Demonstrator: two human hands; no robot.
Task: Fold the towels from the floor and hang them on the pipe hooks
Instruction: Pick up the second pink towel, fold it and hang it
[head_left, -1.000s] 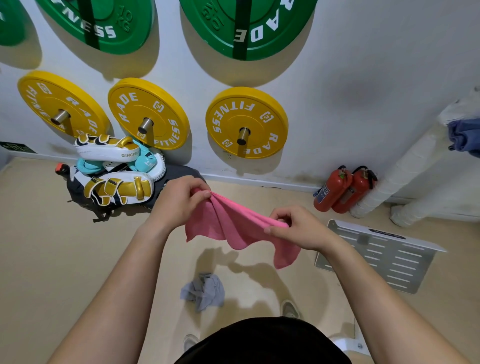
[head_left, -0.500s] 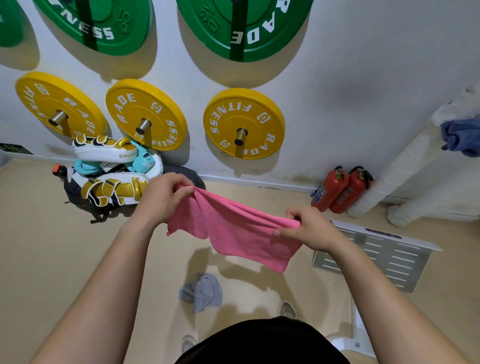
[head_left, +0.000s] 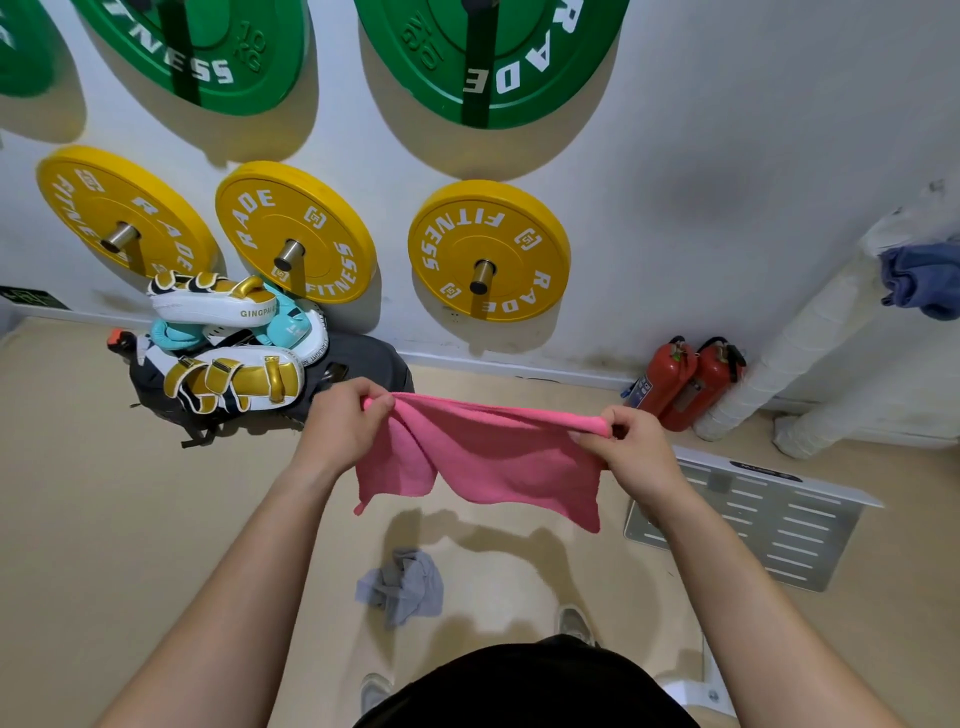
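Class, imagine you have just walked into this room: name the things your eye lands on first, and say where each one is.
The bright pink towel stretched in mid-air stands out first, its top edge pinched by the left hand and the right hand. Behind it, yellow weight plates and green weight plates hang on the white wall. A crumpled grey towel lies on the floor below the pink one.
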